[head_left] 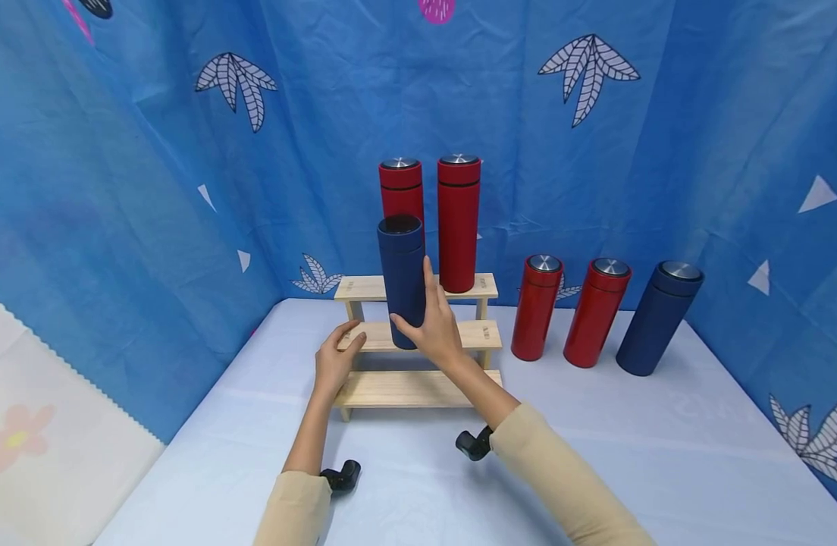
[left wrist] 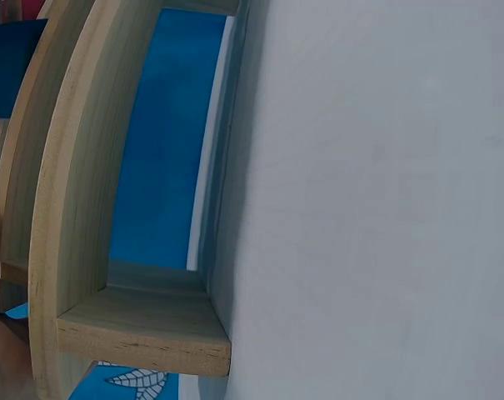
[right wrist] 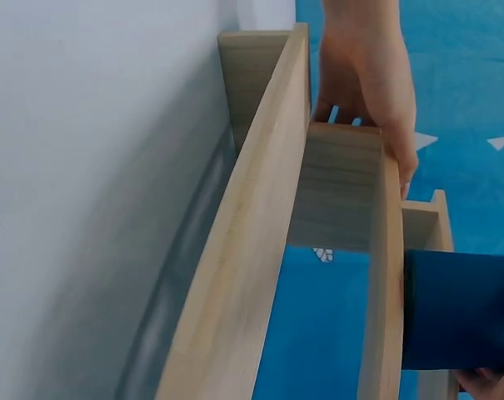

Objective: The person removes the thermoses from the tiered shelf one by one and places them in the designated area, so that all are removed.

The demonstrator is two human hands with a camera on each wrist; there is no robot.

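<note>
A dark blue bottle (head_left: 401, 273) stands upright on the middle step of a three-step wooden rack (head_left: 418, 387). My right hand (head_left: 428, 326) grips its lower half, thumb on the front and fingers round the right side. In the right wrist view the blue bottle (right wrist: 460, 308) shows at the lower right beside the rack (right wrist: 252, 250). My left hand (head_left: 333, 360) holds the left end of the middle step; the right wrist view shows the left hand (right wrist: 368, 83) curled over that end. Two red bottles (head_left: 458, 224) stand on the top step.
On the table (head_left: 596, 455) right of the rack stand two red bottles (head_left: 536, 317) (head_left: 596, 312) and another dark blue bottle (head_left: 659, 318). Blue patterned cloth (head_left: 152, 189) walls in the back and both sides. The left wrist view shows the rack (left wrist: 77, 208) and the table (left wrist: 385, 208).
</note>
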